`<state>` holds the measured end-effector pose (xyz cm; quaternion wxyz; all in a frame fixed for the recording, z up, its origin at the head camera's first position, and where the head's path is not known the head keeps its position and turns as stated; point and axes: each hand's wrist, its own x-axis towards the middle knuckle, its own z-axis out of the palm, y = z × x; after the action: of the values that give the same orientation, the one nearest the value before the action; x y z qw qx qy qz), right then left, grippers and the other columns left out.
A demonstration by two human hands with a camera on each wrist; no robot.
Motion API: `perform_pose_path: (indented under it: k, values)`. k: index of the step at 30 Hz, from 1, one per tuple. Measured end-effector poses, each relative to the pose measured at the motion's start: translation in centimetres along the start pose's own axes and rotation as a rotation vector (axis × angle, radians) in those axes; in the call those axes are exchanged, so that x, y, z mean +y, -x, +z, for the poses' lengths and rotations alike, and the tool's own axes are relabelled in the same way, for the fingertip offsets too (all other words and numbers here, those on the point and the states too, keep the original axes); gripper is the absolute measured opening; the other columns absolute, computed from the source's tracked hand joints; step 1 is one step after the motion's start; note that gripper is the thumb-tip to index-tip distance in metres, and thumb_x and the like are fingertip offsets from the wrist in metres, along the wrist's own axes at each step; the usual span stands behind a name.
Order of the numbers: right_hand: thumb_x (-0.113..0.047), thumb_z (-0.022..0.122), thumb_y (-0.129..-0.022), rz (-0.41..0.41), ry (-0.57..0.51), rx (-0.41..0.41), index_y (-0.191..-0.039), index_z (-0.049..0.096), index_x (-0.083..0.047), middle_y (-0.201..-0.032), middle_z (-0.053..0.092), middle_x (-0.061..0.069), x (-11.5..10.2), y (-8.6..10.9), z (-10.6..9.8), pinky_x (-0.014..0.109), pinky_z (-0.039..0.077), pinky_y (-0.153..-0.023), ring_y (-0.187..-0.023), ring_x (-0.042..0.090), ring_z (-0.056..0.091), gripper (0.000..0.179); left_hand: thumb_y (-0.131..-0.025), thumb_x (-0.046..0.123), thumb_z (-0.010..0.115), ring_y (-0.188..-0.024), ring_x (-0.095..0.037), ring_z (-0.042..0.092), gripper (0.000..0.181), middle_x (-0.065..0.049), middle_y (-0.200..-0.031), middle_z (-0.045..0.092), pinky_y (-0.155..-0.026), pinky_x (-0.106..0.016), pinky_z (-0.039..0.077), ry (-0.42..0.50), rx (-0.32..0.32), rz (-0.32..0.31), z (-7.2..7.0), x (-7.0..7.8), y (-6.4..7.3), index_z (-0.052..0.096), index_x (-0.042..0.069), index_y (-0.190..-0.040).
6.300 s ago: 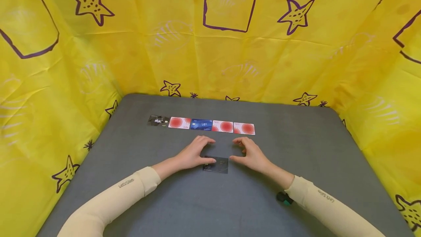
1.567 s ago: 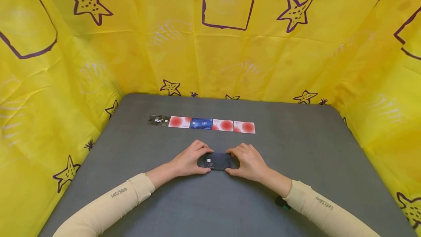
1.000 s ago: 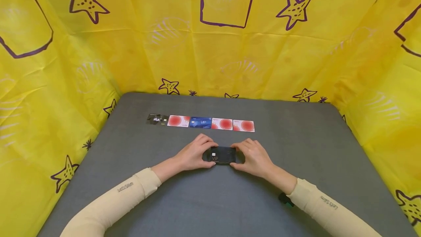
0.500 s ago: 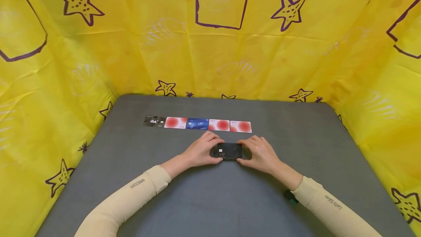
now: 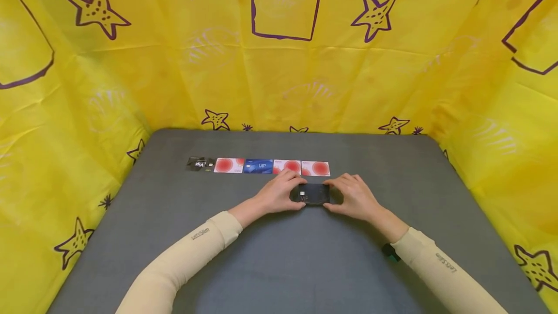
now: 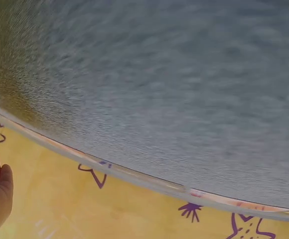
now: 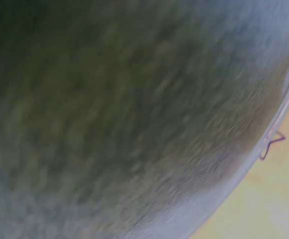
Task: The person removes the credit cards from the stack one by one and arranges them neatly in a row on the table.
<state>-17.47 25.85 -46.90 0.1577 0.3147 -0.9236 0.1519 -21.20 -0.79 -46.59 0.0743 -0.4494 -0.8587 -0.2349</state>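
A black VIP card (image 5: 317, 194) is held level between both hands, just in front of a row of cards. My left hand (image 5: 279, 194) pinches its left end between thumb and fingers. At the other end my right hand (image 5: 354, 198) grips it the same way. The row runs from a dark VIP card (image 5: 200, 164), through a red-and-white card (image 5: 228, 165) and a blue VIP card (image 5: 258, 165), to two more red-and-white cards, the last (image 5: 316, 168) at the right end. My left fingertips overlap the fourth card's near edge. Neither wrist view shows the held card.
A dark grey table (image 5: 270, 265) spreads under everything. Yellow cloth (image 5: 270, 81) printed with purple starfish hangs behind it and on both sides. A black band (image 5: 391, 252) shows at the right wrist, below the sleeve.
Earlier the black card lay on the table with both hands spread around it. Both hands have since taken hold of its ends and moved it forward and right, towards the row's right end.
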Motion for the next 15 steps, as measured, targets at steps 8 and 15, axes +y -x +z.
perform_pose_path:
  k: [8,15]
  values:
    - [-0.047,0.081,-0.072,0.037,0.003,-0.048,-0.115,0.069,-0.014,-0.095,0.067,-0.003,2.0,0.2,-0.4,0.041,0.040,-0.079,-0.092,0.018,0.054,0.056,-0.077,0.039,0.079,-0.105,-0.018,0.048,0.054,-0.003,-0.113,0.058,-0.088,-0.027,0.047,-0.009,-0.052,-0.029,0.6,0.2,-2.1,0.066,0.009,-0.120]
    - [-0.047,0.081,-0.072,0.055,-0.007,-0.056,-0.116,0.068,-0.015,-0.105,0.066,0.000,3.8,0.4,-0.9,0.040,0.038,-0.079,-0.097,0.020,0.054,0.056,-0.078,0.039,0.079,-0.106,-0.018,0.048,0.052,-0.003,-0.112,0.061,-0.087,-0.026,0.046,-0.011,-0.073,-0.057,1.2,0.4,-4.1,0.066,0.011,-0.120]
